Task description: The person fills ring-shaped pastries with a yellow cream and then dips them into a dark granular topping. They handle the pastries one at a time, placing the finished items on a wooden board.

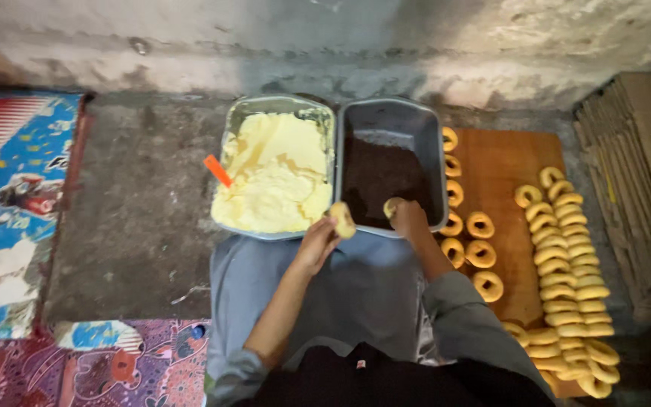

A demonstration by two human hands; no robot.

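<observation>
My left hand [318,243] holds a small pale piece of dough [341,219] at the near edge between the two trays. My right hand [408,221] grips another dough piece [392,206] and dips it into the dark filling inside the grey metal tray [431,136]. To its left stands a metal tray [280,104] full of yellow dough, with an orange scraper [218,170] stuck in at its left side. Both trays rest on a grey cloth [371,294] over my lap.
A wooden board [502,158] on the right carries several ring-shaped dough pieces [566,279] in rows. Stacked cardboard [642,173] lies at the far right. A bare concrete floor [137,211], colourful mats [9,181] and a rough wall surround the spot.
</observation>
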